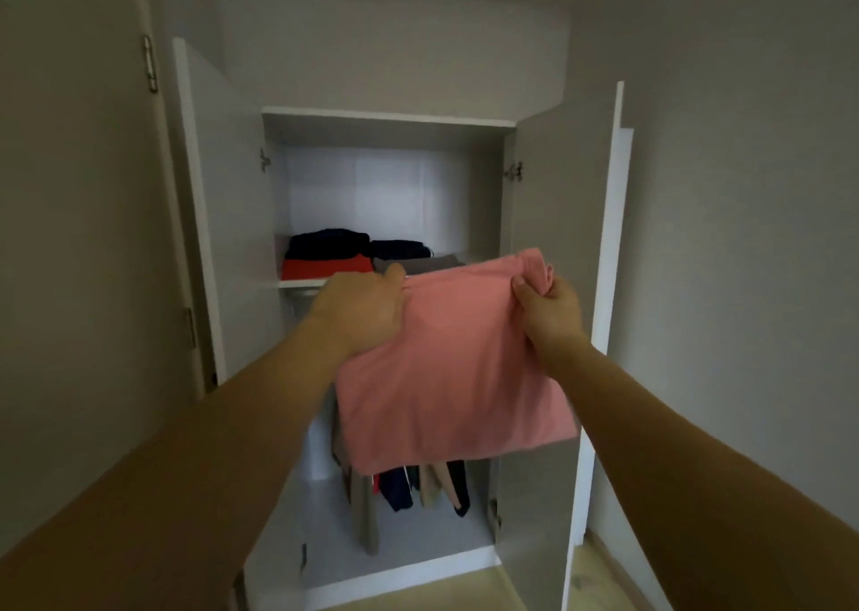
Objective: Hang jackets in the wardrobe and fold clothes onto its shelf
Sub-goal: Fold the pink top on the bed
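Garment: pink folded garment [446,369] held up in the air in front of the open wardrobe [390,120], at about the level of its shelf [302,282]; its far edge overlaps the view of the shelf's front edge, its near part sags down over the view of the hanging space below.
Left hand: left hand [362,313] grips the garment's left edge, fingers curled under the cloth and thumb on top, arm stretched forward.
Right hand: right hand [551,308] pinches the garment's upper right corner, cloth bunched between thumb and fingers.
Hands together: well apart, one on each side of the garment, both clamped on it.
Shelf: white board across the wardrobe, already carrying folded clothes.
Left stack: red folded piece [325,269] at the bottom with a dark folded piece [327,242] lying on it, at the shelf's left end.
Right stack: grey folded piece [418,264] just beside the red one, another dark piece [399,248] behind it, partly hidden by the pink garment.
Hanging space: dark and beige hanging clothes [418,489] show below the pink garment's lower edge; their tops are hidden.
Doors: left door [218,201] and right door [558,257] both swung wide open, hinges showing at the top of each.
Surroundings: pale walls on both sides, light wooden floor [599,582] at lower right.
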The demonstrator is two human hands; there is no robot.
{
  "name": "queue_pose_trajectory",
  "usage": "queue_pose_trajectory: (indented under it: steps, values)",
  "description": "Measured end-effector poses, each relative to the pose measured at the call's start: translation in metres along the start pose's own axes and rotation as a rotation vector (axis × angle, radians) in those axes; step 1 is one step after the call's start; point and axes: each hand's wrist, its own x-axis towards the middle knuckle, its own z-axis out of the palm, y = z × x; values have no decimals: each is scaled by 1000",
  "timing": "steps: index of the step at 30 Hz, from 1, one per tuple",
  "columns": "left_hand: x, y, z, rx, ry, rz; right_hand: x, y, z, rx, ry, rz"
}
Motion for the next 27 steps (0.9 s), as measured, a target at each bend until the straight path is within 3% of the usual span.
queue_pose_trajectory:
  steps: [13, 22, 27]
  values:
    - [227, -115, 250, 195, -21, 73, 332, 155, 131, -117, -72, -79]
    - [402, -227, 340, 287, 82, 3, 535, 166, 240, -53, -102, -124]
    - [510, -283, 412, 230, -56, -9, 649, 193, 290, -116, -66, -25]
